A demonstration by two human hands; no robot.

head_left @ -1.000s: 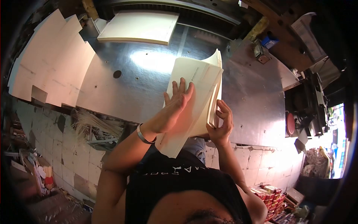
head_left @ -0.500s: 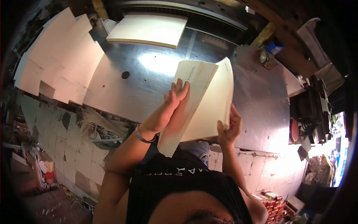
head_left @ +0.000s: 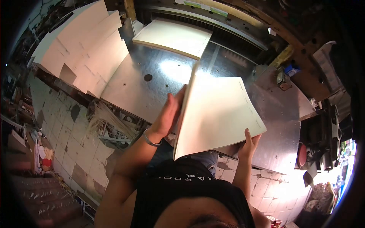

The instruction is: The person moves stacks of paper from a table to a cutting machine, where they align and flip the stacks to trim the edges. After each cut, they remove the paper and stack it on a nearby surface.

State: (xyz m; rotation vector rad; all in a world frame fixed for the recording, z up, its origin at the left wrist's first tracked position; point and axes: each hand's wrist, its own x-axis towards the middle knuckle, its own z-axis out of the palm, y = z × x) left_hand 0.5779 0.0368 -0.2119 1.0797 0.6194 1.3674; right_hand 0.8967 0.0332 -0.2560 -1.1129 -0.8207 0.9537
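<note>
A wide cream paper booklet (head_left: 218,114) is held up in front of me over the metal table, its large face turned toward me and its left edge standing nearly on end. My right hand (head_left: 249,144) grips its lower right corner, thumb on the face and fingers behind. Against the left edge lies my left hand (head_left: 167,117), with a metal bracelet on the wrist. It is flat, the thumb pointing up; its fingertips are partly hidden by the sheets.
Tall paper stacks (head_left: 87,45) stand at the table's left. Another flat paper stack (head_left: 173,37) lies at the back, by the machine. The metal tabletop (head_left: 131,76) has a round hole. Paper strips (head_left: 114,121) hang below the front edge. A blue box (head_left: 292,70) sits at the right.
The booklet has swung its broad face toward me, and its printed flap no longer shows. My right hand moved right and slightly down with the corner. The view shifted.
</note>
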